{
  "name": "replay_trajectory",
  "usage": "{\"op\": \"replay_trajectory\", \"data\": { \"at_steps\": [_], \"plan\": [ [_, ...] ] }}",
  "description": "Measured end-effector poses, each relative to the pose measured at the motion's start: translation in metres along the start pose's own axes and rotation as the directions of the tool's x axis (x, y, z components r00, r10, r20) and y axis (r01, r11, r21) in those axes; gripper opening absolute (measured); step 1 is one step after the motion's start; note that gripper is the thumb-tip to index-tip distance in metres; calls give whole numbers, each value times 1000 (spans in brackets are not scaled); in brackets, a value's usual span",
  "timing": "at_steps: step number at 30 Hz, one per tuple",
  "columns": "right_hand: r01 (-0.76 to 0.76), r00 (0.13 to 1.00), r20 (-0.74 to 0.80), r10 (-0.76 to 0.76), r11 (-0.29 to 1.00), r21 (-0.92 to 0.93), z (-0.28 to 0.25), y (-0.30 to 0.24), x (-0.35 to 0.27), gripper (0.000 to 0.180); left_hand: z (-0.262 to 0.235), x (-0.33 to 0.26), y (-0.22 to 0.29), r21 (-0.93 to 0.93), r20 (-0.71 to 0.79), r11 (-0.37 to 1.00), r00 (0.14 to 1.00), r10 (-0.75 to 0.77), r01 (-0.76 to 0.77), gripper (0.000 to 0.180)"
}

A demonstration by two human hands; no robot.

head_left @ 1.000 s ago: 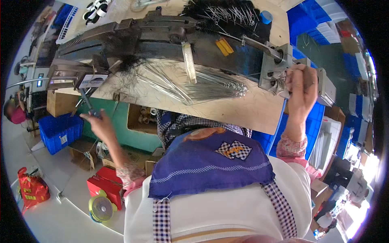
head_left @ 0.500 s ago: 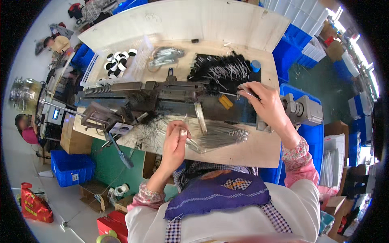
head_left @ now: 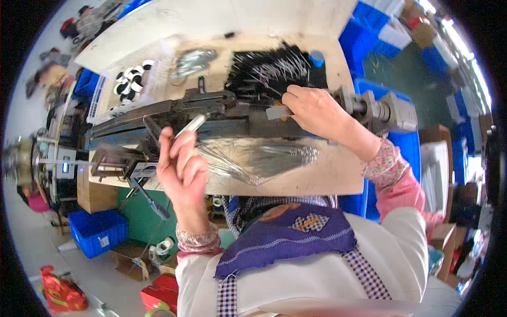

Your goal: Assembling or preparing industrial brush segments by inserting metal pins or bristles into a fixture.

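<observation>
My right hand [head_left: 316, 110] is closed around a flat grey metal piece [head_left: 279, 112], held over the right part of a long dark metal bench machine [head_left: 227, 124]. My left hand [head_left: 184, 168] is raised at the machine's front edge, its fingers apart and bent, slightly blurred. Against its fingertips lies a pale lever handle [head_left: 192, 124]; whether they press on it is hard to tell. Bundles of thin metal wire [head_left: 282, 158] lie on the worktable [head_left: 330, 177] between my hands. Behind the machine, wire-stemmed pieces [head_left: 277, 67] are heaped on black bristly material [head_left: 240, 66].
A clear plastic basket [head_left: 97, 100] with black-and-white rolls stands at the back left, beside bagged metal pieces [head_left: 195, 61]. A small blue cup [head_left: 317, 58] sits at the back right. A motor-like unit [head_left: 398, 113] juts past the table's right end, above a blue bin [head_left: 414, 153].
My left hand has moved left and up from the wires, its fingers spreading. The lever handle has swung left. My right hand has shifted left, showing more of the flat metal piece.
</observation>
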State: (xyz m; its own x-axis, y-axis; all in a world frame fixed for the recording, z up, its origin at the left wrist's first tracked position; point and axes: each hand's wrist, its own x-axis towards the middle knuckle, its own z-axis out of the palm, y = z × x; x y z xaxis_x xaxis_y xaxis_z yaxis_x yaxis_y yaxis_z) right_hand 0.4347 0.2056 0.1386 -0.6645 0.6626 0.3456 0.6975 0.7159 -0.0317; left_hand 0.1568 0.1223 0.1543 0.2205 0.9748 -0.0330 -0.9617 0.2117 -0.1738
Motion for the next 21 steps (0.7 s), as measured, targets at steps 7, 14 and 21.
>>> {"op": "replay_trajectory", "data": {
  "at_steps": [7,14,21],
  "plan": [
    [-283,952,-90,291,955,92,-9,62,30,16,-55,-32,4,987,100,-136,992,78,-88,25],
    [-111,990,118,80,952,285,-13,78,36,21,-59,96,-74,826,-28,-553,972,-232,-109,25],
    [177,984,-36,-176,910,375,11,31,28,12,-35,101,-50,24,232,-951,927,-294,-307,17]
  ]
}}
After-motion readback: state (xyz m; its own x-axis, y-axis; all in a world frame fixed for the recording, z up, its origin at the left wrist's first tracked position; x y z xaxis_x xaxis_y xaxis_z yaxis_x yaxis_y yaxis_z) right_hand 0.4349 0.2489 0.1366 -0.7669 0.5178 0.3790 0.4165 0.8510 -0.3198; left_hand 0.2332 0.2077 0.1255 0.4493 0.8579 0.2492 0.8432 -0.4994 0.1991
